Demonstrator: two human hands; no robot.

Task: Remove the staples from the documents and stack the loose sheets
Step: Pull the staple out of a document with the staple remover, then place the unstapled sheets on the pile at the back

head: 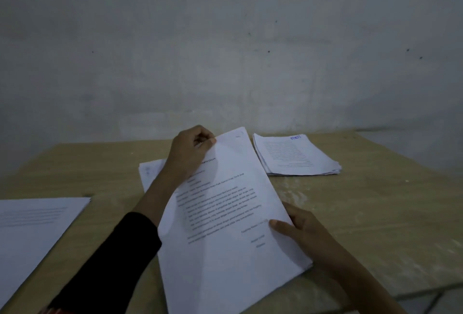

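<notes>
A white printed document (230,213) of several sheets lies tilted across the middle of the wooden table (375,213). My left hand (193,149) pinches its top left corner, thumb on the upper sheet. My right hand (298,228) grips its right edge, thumb on top and fingers underneath. No staple is visible under my left fingers. Another sheet (150,171) lies flat beneath the document at its far left.
A stack of printed sheets (295,156) with a blue stamp sits at the back right. A second pile of white paper (35,228) lies at the left edge. A grey wall (225,50) rises behind the table. The table's front edge runs at the lower right.
</notes>
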